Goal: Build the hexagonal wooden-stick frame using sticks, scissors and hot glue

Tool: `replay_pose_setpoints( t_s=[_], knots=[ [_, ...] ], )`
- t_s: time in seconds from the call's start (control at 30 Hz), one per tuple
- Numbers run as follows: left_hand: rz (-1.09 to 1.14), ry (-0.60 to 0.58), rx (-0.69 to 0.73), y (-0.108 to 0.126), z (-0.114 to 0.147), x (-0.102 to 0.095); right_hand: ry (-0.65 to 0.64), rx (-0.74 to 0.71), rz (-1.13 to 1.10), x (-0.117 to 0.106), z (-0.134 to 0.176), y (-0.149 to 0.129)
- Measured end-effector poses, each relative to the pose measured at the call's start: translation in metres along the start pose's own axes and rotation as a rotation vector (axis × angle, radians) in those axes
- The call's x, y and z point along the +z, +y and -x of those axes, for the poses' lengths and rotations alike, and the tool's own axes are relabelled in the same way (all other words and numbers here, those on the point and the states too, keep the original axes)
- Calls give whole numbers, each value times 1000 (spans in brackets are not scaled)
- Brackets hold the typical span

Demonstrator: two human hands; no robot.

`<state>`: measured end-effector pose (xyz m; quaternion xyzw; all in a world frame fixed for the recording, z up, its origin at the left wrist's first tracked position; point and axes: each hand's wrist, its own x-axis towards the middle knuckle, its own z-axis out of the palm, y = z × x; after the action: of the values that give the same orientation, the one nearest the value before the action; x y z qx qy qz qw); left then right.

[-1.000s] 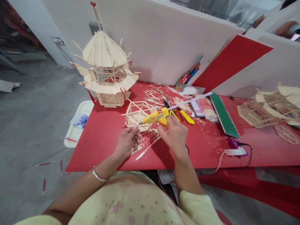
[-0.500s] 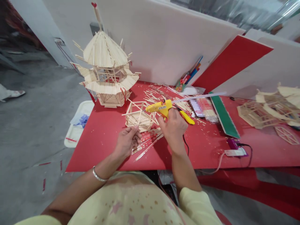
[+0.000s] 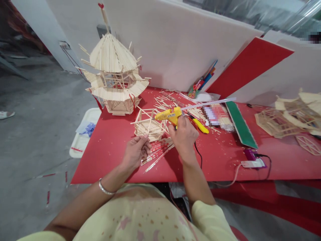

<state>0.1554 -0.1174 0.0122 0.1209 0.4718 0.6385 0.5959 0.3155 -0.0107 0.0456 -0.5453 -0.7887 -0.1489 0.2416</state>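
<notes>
My right hand (image 3: 186, 136) is wrapped round a yellow hot glue gun (image 3: 167, 115), its nozzle pointing left and a long clear glue stick (image 3: 210, 104) out of its back. The nozzle is close to the upper end of a thin wooden stick (image 3: 150, 127), pinched upright between the thumb and fingers of my left hand (image 3: 137, 152). Behind that stick stands a small many-sided frame (image 3: 157, 131) of wooden sticks. Clear and red-patterned plastic wrappers (image 3: 159, 152) lie under and between my hands.
A tall stick-built pagoda (image 3: 114, 80) stands at the back left. Loose sticks (image 3: 163, 103), yellow-handled pliers (image 3: 200, 126), a green board (image 3: 240, 124) and a purple power box (image 3: 253, 160) lie on the red table (image 3: 100, 160). More stick models (image 3: 283, 117) are on the right.
My right hand has shifted slightly left with the glue gun, so its nozzle is closer to the stick's top. My left hand stays in place.
</notes>
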Motion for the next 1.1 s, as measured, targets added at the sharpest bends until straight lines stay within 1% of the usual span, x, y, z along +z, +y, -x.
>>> replay_pose_setpoints(
  t_s=[0.2, 0.4, 0.67, 0.83, 0.97, 1.1],
  knots=[
    [-1, -10, 15, 0, 0, 0, 32, -10, 7, 0, 2, 0],
    [-3, 3, 37, -2, 0, 0, 10, 7, 4, 0, 1, -1],
    [-10, -4, 34, -2, -2, 0, 70, 22, 14, 1, 2, 0],
    [-20, -2, 28, -2, -2, 0, 54, 27, -3, 3, 2, 0],
    [-20, -6, 31, -2, -2, 1, 35, 51, -41, 7, 3, 0],
    [-24, 5, 32, -2, -1, 1, 51, 95, -74, 9, 4, 2]
  ],
)
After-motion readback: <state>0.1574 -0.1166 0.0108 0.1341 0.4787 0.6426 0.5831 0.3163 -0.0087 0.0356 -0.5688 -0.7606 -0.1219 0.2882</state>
